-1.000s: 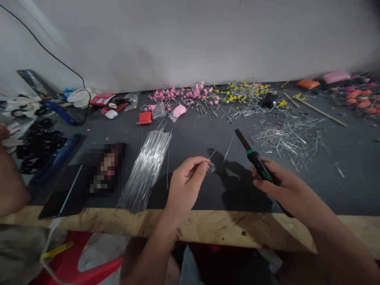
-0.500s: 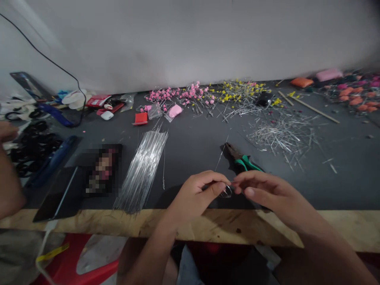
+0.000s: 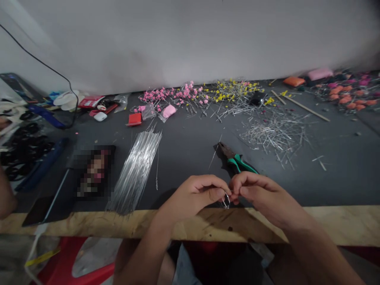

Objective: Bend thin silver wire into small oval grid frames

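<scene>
My left hand (image 3: 194,196) and my right hand (image 3: 261,198) meet near the front edge of the table, fingertips pinched together on a small loop of thin silver wire (image 3: 226,200). Just behind my right hand, green-handled pliers (image 3: 237,160) lie on the dark mat with their jaws pointing back left. A single thin wire (image 3: 214,152) lies beside the jaws. A bundle of long straight silver wires (image 3: 135,172) lies left of my left hand.
Cut wire bits (image 3: 276,132) are scattered at the right. Pink (image 3: 175,95) and yellow (image 3: 234,89) bead stems lie along the wall. A phone (image 3: 89,170) and a tablet (image 3: 44,204) sit at left. Another person's arm (image 3: 6,196) shows at the left edge.
My right hand set the pliers down on the mat and came to my left hand. Both hands moved toward the front edge and now pinch the wire loop together.
</scene>
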`<move>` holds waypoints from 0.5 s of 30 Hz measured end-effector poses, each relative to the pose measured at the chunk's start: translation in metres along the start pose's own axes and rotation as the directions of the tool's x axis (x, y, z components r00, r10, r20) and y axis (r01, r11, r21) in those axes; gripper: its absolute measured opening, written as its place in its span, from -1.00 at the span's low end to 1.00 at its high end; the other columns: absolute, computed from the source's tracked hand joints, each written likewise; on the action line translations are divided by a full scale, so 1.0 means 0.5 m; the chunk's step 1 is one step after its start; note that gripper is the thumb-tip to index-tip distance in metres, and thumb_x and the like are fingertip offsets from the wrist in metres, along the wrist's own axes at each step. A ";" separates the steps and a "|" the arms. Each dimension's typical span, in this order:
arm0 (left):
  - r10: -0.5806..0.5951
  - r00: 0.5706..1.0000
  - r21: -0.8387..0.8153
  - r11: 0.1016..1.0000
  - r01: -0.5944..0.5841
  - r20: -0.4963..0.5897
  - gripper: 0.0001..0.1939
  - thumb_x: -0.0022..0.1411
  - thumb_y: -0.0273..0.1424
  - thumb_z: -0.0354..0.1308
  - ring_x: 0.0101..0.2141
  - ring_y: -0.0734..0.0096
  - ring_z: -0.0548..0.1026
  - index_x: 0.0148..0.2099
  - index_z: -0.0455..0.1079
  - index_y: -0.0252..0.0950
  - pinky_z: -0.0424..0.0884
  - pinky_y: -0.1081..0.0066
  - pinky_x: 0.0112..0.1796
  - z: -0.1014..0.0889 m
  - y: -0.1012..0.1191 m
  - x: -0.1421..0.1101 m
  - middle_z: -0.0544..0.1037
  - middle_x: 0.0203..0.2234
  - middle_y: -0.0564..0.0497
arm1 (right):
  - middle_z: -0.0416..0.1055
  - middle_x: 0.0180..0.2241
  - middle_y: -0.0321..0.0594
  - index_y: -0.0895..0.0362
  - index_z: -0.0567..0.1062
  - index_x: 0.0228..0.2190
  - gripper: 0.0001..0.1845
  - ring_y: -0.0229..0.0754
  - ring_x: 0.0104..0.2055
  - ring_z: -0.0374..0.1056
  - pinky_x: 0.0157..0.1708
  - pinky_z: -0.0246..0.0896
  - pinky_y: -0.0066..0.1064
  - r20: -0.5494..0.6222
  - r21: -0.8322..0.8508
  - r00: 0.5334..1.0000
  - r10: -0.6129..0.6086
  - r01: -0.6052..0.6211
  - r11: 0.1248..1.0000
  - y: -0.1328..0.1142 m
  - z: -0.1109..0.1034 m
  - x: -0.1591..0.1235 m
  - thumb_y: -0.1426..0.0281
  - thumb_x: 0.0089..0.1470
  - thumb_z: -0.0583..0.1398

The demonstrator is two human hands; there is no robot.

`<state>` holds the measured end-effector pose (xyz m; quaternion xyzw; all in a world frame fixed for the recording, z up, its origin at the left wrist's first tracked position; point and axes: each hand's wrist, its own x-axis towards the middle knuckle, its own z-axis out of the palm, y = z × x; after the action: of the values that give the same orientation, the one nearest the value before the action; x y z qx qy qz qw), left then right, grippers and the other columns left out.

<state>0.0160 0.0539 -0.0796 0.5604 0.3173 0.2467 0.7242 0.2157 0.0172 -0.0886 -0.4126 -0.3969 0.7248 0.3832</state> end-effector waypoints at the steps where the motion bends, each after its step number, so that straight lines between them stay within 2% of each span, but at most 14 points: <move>1: -0.001 1.000 -0.015 1.000 0.001 0.013 -0.85 0.22 -0.30 0.17 -0.32 0.40 0.50 -0.29 0.53 -0.22 0.36 0.42 -0.23 0.002 0.000 0.003 0.56 -0.38 0.02 | 0.43 -0.45 -0.29 0.07 0.52 -0.46 -0.89 -0.23 -0.34 0.34 -0.27 0.22 -0.39 0.014 0.021 1.000 0.009 -0.009 1.000 -0.001 0.001 -0.002 0.31 0.06 0.25; 4: 0.008 0.999 -0.047 0.999 -0.007 0.031 -0.81 0.18 -0.25 0.20 -0.35 0.35 0.51 -0.33 0.52 -0.25 0.39 0.38 -0.25 0.006 -0.001 0.012 0.55 -0.43 -0.02 | 0.42 -0.47 -0.28 0.08 0.50 -0.49 -0.88 -0.21 -0.36 0.33 -0.27 0.22 -0.37 0.032 0.028 0.999 0.012 -0.013 1.000 -0.004 0.005 -0.004 0.32 0.03 0.25; 7: 0.014 0.999 0.015 1.000 -0.013 -0.029 -0.82 0.20 -0.27 0.18 -0.37 0.37 0.49 -0.33 0.51 -0.26 0.39 0.39 -0.26 0.008 -0.003 0.014 0.54 -0.45 -0.01 | 0.38 -0.48 -0.31 0.08 0.46 -0.50 -0.88 -0.23 -0.35 0.30 -0.25 0.19 -0.38 -0.029 -0.023 0.999 -0.028 0.027 0.999 -0.005 0.006 -0.002 0.36 0.06 0.20; 11: 0.012 0.991 0.300 0.954 0.029 -0.133 -0.84 0.25 -0.34 0.11 -0.36 0.43 0.46 -0.26 0.51 -0.24 0.34 0.45 -0.29 0.012 -0.001 0.006 0.55 -0.40 0.02 | 0.30 -0.52 -0.36 0.09 0.40 -0.53 -0.85 -0.27 -0.43 0.20 -0.38 0.11 -0.43 -0.167 -0.293 0.983 -0.079 0.027 0.956 0.003 0.003 0.006 0.47 0.04 0.11; 15: 0.063 0.989 0.581 0.813 0.027 -0.135 -0.80 0.27 -0.41 0.04 -0.38 0.44 0.44 -0.26 0.51 -0.23 0.29 0.47 -0.33 0.020 0.003 -0.005 0.54 -0.41 0.05 | 0.19 -0.60 -0.42 0.09 0.32 -0.57 -0.88 -0.29 -0.52 0.08 -0.51 -0.01 -0.44 -0.255 -0.512 0.961 -0.109 -0.038 0.858 0.013 0.013 0.009 0.48 -0.05 0.11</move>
<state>0.0218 0.0459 -0.0761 0.7379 0.4247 0.1857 0.4905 0.2070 0.0168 -0.0935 -0.5886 -0.5255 0.5216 0.3246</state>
